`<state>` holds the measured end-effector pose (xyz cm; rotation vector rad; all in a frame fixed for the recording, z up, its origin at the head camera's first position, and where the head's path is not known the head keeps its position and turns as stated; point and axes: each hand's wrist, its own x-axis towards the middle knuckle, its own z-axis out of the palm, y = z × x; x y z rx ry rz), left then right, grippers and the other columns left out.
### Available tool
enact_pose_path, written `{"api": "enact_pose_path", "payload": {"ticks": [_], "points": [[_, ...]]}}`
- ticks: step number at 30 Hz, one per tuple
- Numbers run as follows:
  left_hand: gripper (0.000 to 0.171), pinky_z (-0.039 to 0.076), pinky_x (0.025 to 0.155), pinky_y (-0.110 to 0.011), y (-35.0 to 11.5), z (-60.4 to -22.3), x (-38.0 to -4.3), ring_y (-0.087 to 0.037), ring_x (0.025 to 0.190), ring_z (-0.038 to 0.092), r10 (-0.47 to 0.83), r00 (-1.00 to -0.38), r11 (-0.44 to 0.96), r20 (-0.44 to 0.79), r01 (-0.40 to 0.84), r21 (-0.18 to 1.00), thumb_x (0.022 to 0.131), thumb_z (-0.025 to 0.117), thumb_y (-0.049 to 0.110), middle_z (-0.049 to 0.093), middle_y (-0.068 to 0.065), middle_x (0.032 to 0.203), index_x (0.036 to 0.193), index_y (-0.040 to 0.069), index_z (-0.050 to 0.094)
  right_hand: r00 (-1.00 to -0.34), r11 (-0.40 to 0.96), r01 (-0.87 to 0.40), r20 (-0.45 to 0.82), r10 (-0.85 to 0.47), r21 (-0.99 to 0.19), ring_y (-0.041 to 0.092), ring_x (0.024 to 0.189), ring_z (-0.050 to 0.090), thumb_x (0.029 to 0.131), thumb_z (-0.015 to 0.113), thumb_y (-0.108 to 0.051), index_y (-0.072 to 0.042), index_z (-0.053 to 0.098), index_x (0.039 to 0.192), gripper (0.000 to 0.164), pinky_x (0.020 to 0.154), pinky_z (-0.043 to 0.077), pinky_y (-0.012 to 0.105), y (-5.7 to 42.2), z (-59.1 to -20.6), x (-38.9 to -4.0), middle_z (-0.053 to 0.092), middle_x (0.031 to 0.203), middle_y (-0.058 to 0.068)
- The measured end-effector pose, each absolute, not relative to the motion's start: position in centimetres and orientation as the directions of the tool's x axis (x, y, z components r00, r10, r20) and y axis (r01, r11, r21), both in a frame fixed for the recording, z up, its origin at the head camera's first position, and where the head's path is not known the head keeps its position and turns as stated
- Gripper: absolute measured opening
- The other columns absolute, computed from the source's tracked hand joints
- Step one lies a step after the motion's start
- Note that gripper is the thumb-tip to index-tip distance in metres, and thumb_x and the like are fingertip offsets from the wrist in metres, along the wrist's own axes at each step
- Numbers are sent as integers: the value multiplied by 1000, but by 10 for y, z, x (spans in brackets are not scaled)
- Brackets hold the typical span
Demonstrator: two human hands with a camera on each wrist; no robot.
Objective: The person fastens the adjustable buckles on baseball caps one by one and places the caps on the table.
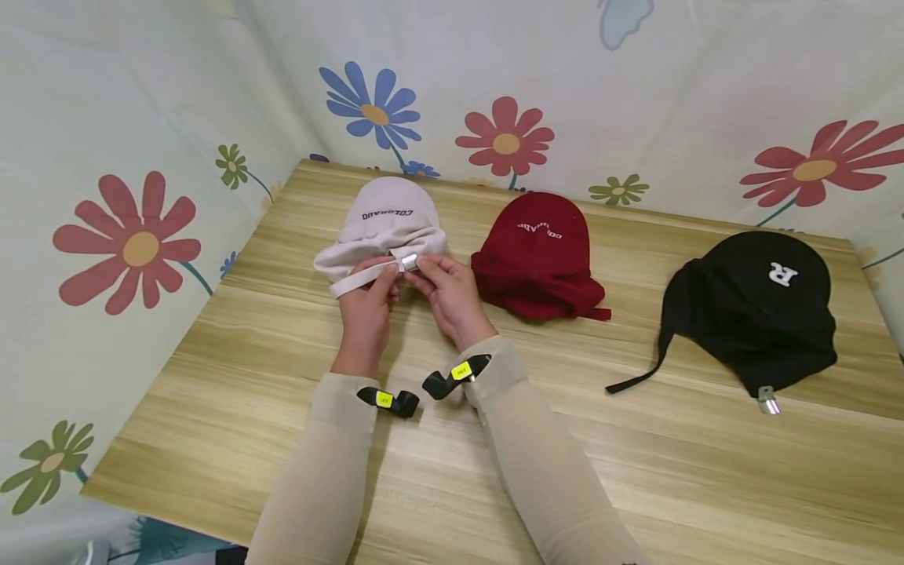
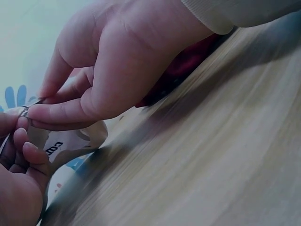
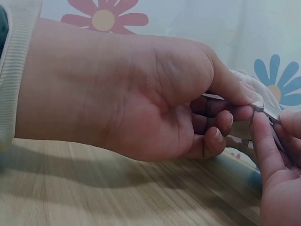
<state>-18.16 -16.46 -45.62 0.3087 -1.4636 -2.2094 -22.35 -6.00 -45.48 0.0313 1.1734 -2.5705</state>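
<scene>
"Head view: where's the clasp [image 1: 410, 262]?"

"Between the hands, at the near edge of the white cap [image 1: 391, 200]. The right hand [image 1: 453, 298] pinches it; the left hand [image 1: 366, 320] pinches the strap [image 1: 355, 281] just left of it."

"Which way do they run?"

"Roughly in one line, slanting from lower left up towards the right. The right fingers are nearer the clasp, touching it."

"And around them?"

"Wood-grain table [image 1: 706, 486] underneath, flowered cloth [image 1: 466, 47] behind and to the left. The red cap [image 1: 540, 247] sits just right of the white one, the black cap [image 1: 749, 314] well apart, farther right."

"Left wrist view?"

"The right hand fills the top, its thumb and fingers narrowed to a pinch, meeting the left fingertips. The white cap shows beyond; the clasp is mostly hidden."

"Right wrist view?"

"Metal shows between both hands' tips. The left thumb and forefinger close together, the other fingers loosely curled. How firmly the right ones grip, I can't tell."
</scene>
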Motion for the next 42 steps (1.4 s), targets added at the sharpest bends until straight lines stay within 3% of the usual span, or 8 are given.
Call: {"api": "enact_pose_path", "payload": {"ticks": [26, 35, 42], "points": [[5, 37, 45, -16, -154, -459, -183, -6, 54, 47, -508, -861, -426, -27, 224, 877, 92, 65, 7, 62, 5, 71, 94, 12, 64, -950, -659, 250, -46, -310, -710, 11, 73, 68, 90, 57, 9, -7, 71, 73, 27, 75, 58, 23, -56, -454, -220, 67, 82, 4], [10, 35, 46, -17, -156, -460, -184, -6, 54, 46, -426, -897, -550, -115, 156, 820, 94, 60, 5, 62, 4, 68, 92, 14, 62, -957, -645, 229, -46, -288, -729, 13, 71, 68, 90, 58, 8, -7, 71, 74, 25, 74, 59, 23, -57, -456, -222, 66, 81, 3], [11, 35, 46, -17, -158, -460, -184, -6, 53, 46, -403, -907, -551, -120, 136, 823, 93, 61, 4, 62, 5, 67, 91, 15, 60, -956, -641, 220, -33, -291, -735, 12, 71, 68, 90, 59, 7, -8, 72, 74, 26, 73, 58, 22, -56, -454, -222, 66, 82, 3]]}}
